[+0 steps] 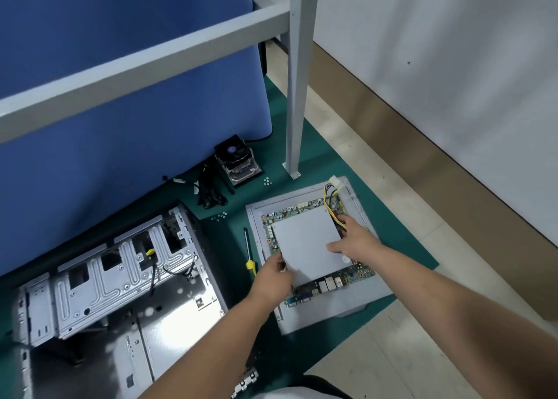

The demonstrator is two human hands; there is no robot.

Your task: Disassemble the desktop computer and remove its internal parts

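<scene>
2 hands grip the grey power supply [308,241] at centre frame: left hand [276,273] and right hand [351,243] curl over its edges. It rests on the motherboard [332,281]; dropped, it could crush components, and the cable bundle [332,199] may snag.

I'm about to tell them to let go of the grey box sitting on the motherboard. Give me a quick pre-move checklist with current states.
1. Both hands on grey box: ok, left hand at its near-left corner, right hand at its right edge.
2. Box resting flat on motherboard: cannot tell.
3. Yellow-black cable bundle free of the box: not ok, it runs down to the box's right edge by the right hand.
4. Screwdriver out of the way: ok, on the mat left of the grey panel.
5. Loose screws away from the stack: ok.
</scene>
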